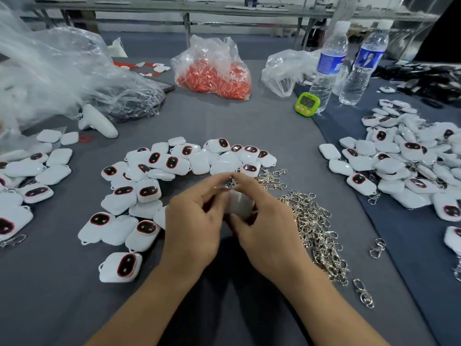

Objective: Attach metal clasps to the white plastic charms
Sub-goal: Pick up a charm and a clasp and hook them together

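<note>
One white charm held over the bench
Left hand and right hand both pinch the white charm; clasp pile lies at its 3 o'clock.

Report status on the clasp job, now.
Left hand and right hand both gripping one white charm. Metal clasp at fingertips, attachment unclear. Nothing blocking; clasp pile beside right hand.

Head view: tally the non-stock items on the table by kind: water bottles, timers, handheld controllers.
Water bottles: 2
Green timer: 1
White controller: 1
Total: 4
</note>
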The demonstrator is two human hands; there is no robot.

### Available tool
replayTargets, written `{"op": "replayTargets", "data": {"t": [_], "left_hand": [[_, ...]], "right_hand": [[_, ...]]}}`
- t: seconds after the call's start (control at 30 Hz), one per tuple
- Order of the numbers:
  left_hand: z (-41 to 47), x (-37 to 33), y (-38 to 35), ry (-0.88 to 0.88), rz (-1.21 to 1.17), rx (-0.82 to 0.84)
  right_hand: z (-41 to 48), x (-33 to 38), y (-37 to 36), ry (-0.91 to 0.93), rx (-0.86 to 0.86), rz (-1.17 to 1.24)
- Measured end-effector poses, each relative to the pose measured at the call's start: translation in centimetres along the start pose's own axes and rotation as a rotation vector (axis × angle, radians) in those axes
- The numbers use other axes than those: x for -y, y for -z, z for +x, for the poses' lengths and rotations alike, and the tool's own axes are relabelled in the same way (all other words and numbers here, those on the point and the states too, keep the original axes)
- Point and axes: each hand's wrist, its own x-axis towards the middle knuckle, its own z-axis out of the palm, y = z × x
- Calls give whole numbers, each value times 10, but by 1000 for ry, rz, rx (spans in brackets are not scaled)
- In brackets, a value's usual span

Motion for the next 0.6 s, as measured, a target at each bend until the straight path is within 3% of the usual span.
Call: {"op": "replayTargets", "data": {"t": [0.1, 0.2, 0.3, 0.5, 0.6], "left_hand": [[-8, 2, -7, -10, 114, 26], [-6, 5, -11, -36, 275, 239], [-5, 5, -14, -167, 456, 388], [-4, 7, -10, -180, 604, 239], [-4, 6, -7, -122, 560, 141]], "right_hand": [[2, -5, 6, 17, -74, -9], [6, -11, 11, -66, -163, 11], [9, -14, 11, -107, -113, -1], [9, -13, 9, -105, -66, -3], [9, -12, 8, -77, -79, 0]]}}
